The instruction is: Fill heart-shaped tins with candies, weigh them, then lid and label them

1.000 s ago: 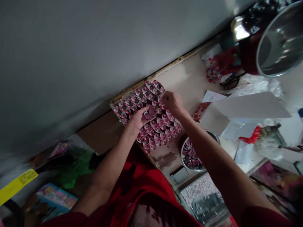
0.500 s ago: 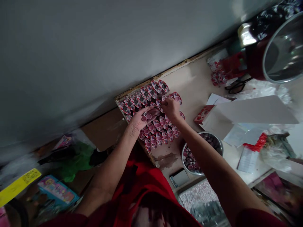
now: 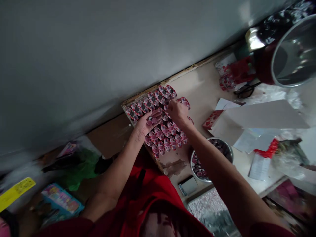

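My left hand (image 3: 148, 123) is palm up with its fingers stretched out, and a few small round pink discs (image 3: 154, 120) rest on it. Just right of it, the thumb and fingers of my right hand (image 3: 177, 112) are pinched together over the rows; whatever they hold is hidden. Beneath both hands, oval red-and-white printed pieces (image 3: 167, 144) lie in slanted rows on the table. Those in the near rows have pink round centres, while the back-row pieces (image 3: 153, 98) have dark centres. My hands cover part of the middle rows.
A round metal bowl (image 3: 231, 154) of small pink and dark discs stands under my right forearm. Rightward lie an opened white box (image 3: 266, 115), black-handled scissors (image 3: 247, 90) and plastic bags. A grey wall (image 3: 98, 56) rises behind the table. A small flat device (image 3: 188, 186) lies at the near edge.
My right hand has shifted slightly and stays pinched over the middle rows. My left hand still holds the discs on its palm. The whole view has moved a little.
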{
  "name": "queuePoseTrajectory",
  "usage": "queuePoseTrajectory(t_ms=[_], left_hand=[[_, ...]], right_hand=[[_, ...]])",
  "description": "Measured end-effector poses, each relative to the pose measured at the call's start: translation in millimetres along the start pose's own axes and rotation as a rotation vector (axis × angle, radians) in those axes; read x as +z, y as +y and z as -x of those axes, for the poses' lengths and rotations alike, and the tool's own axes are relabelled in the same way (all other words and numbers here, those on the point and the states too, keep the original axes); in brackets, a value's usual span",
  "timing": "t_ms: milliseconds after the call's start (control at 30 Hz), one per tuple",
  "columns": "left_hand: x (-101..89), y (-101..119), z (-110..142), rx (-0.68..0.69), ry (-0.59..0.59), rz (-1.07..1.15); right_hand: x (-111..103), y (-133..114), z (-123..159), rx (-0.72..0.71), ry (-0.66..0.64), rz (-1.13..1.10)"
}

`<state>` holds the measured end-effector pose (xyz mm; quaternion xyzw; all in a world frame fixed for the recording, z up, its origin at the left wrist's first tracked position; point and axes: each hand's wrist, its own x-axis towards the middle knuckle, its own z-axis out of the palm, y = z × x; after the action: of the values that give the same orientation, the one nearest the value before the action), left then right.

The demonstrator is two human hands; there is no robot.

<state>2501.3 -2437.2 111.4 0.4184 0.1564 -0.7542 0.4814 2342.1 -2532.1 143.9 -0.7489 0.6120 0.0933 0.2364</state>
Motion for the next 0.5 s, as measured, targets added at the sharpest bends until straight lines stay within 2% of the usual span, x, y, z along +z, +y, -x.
queuePoseTrajectory(t_ms=[100, 200, 300, 367, 433, 500], left_hand=[[1.8, -9.7, 4.0, 0.002, 0.068, -0.003], [0.3, -22.2, 5.8, -0.006, 0.102, -0.006], [-4.0, -32.5, 9.0, -0.005, 0.106, -0.003], [-7.3, -35.4, 12.4, 0.008, 0.109, 0.008], [-10.6, -33.9, 16.3, 0.02, 0.106, 0.02], [-14.0, -28.0, 20.2, 0.024, 0.092, 0.027]], right_hand=[[16.3, -8.7, 34.3, -0.191, -0.001, -0.242], [37.3, -11.1, 59.1, -0.25, -0.051, -0.325], [51.3, -5.4, 71.0, -0.233, -0.016, -0.422], [54.1, 0.6, 70.0, -0.165, 0.048, -0.508], [51.9, 5.0, 60.5, -0.051, 0.125, -0.508], [46.2, 5.6, 44.2, 0.021, 0.173, -0.393]])
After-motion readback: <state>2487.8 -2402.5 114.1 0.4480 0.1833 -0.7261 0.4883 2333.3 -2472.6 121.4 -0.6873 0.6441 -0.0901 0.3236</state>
